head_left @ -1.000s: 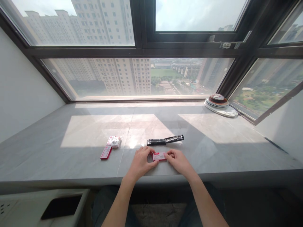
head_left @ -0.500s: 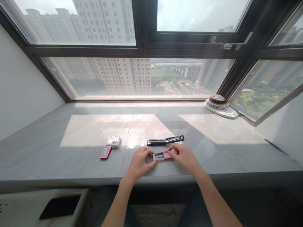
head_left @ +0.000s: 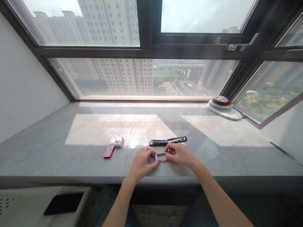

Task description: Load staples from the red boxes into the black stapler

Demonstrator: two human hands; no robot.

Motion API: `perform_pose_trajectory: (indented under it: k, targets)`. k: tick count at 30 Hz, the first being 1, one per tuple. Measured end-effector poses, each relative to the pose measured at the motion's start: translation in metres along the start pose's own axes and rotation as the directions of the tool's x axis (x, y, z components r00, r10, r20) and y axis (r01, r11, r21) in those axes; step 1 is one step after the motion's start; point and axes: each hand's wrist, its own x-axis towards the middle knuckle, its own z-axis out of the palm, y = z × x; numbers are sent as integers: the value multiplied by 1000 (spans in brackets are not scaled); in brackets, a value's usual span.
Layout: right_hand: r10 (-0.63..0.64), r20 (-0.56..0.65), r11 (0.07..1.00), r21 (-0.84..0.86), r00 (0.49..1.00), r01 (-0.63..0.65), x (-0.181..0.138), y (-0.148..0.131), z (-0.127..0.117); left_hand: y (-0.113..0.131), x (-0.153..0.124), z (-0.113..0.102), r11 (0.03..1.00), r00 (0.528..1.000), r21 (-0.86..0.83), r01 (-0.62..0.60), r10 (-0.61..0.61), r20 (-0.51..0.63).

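Person's workspace at a window ledge, seen from above. Nearest the viewer, two knees in dark cloth lie below the front edge of the tabletop [head_left: 78, 168]; to their left, a pale unit [head_left: 21, 209] shows a dark rectangular area [head_left: 63, 203]. Just beyond the front edge, both bare hands meet at a small box [head_left: 162, 156], open at the top, its long axis running left to right. The left hand [head_left: 141, 160] takes the left end, fingers clamped, thumb on the near side and forefinger on the far side. The right hand [head_left: 181, 154] has its fingers drawn together on the right end, partly covering it; whether they grip a wall or a sleeve cannot be told. The box thus lies between the two sets of fingers, neither hand nearer. Its contents are too small to make out.

Left of the hands, well apart, a flat red box [head_left: 109, 151] lies just before a white-and-red box [head_left: 116, 141]. Directly beyond the small box, a black stapler [head_left: 168, 141] lies unfolded, roughly parallel to it, its right half angled slightly away; the right hand is the nearer to it. Farther off, at right, stacked plates [head_left: 221, 108] rest by the dark window frame [head_left: 144, 53].
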Motion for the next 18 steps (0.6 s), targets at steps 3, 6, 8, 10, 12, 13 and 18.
perform_pose_trajectory:
  k: [3, 6, 8, 10, 12, 13, 18]
  targets:
    - [92, -85, 986, 145, 992, -79, -20, 12, -5, -2, 0, 2, 1000, 1000, -2, -2, 2, 4]
    - [112, -138, 975, 207, 984, -82, -27, 10, -2, -3, 1, 3, 1000, 1000, -4, -6, 6, 10]
    - [77, -126, 979, 196, 989, -51, -24, 2, 3, -4, 1, 3, 1000, 1000, -6, -6, 6, 9]
    - [23, -108, 988, 156, 994, -6, -20, -6, 8, -3, 0, 3, 1000, 1000, -8, -3, 3, 6]
    - [-14, -108, 993, 117, 994, 27, -18, -9, 9, -2, 0, 2, 1000, 1000, -11, 0, 1, 7]
    - [-19, -114, 994, 107, 993, 31, -18, -8, 9, -1, 0, 2, 1000, 1000, -12, 1, 0, 7]
    - [66, -159, 993, 107, 985, -49, -34, 16, -3, 0, -1, -1, 1000, 1000, -10, 1, -1, 0]
